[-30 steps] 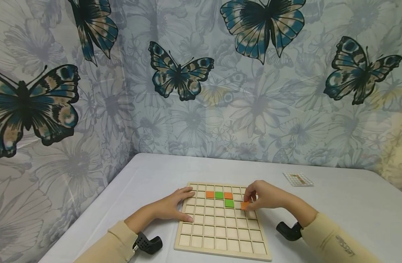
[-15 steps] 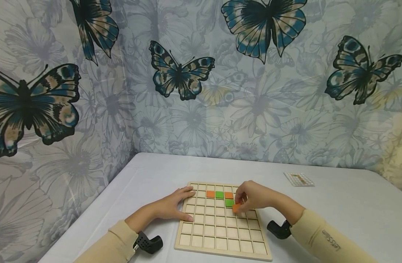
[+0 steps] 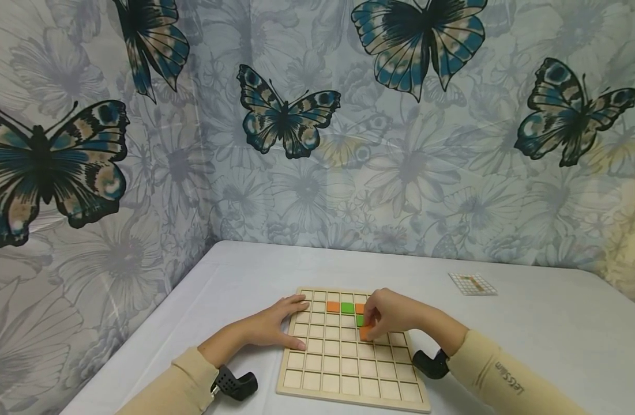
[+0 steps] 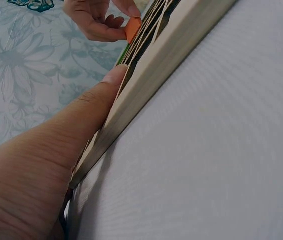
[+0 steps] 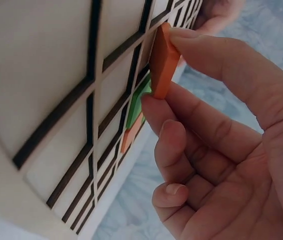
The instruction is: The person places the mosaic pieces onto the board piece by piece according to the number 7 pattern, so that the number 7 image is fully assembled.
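A wooden grid board (image 3: 348, 366) with square cells lies on the table. My right hand (image 3: 392, 313) pinches an orange square tile (image 5: 163, 62) between thumb and fingers. In the right wrist view that tile is tilted over a cell, just beyond a green tile (image 5: 139, 102). My left hand (image 3: 267, 324) rests along the board's left edge, fingers spread and thumb (image 4: 112, 80) on the rim. Set in one row are an orange tile (image 3: 333, 307), a green tile (image 3: 347, 308) and another orange tile (image 3: 359, 308), partly hidden by my right hand.
A small printed grid card (image 3: 473, 284) lies on the white table (image 3: 255, 265) at the back right. Black wrist devices (image 3: 236, 385) sit on both forearms. A butterfly-patterned cloth wall (image 3: 307, 190) stands behind the table.
My right hand has moved left across the board with the orange tile, bringing it to the cell below the lower green tile. The left hand has stayed in place.
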The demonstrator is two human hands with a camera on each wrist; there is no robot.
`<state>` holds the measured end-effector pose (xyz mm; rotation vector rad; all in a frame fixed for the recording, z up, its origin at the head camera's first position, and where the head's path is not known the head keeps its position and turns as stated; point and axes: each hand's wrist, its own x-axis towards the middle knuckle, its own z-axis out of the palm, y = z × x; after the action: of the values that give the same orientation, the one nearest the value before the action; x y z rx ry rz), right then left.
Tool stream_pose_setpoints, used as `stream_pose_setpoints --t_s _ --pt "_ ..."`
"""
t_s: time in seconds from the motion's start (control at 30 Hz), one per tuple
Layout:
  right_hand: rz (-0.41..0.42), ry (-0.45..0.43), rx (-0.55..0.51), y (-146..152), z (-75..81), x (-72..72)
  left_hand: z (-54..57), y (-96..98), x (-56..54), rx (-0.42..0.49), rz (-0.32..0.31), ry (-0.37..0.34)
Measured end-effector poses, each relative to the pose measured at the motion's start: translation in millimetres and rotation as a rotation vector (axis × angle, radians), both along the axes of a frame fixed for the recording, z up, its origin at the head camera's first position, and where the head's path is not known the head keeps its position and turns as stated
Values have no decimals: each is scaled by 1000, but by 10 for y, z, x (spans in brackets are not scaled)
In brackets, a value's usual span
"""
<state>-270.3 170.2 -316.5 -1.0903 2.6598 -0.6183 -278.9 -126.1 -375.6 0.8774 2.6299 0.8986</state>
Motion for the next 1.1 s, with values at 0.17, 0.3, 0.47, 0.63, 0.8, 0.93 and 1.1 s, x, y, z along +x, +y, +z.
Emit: stream_pose_setpoints --t_s 0.17,0.3,0.47,0.63,0.8,0.93,1.1 --pt "26 13 7 -33 4 11 5 3 9 2 1 -7" --pt "-3 -6 26 -50 8 19 -4 1 7 -2 0 -6" --pt "-6 2 27 -55 11 30 1 0 8 2 3 -9" --pt "-10 14 18 -33 12 30 6 5 8 8 0 -8" --pt "-34 13 -26 66 38 4 1 5 6 9 -6 -7" --pt "-61 18 -62 205 69 -40 1 -1 6 9 -6 -7" --pt "-126 4 -92 434 61 -112 0 -7 5 7 -9 -5"
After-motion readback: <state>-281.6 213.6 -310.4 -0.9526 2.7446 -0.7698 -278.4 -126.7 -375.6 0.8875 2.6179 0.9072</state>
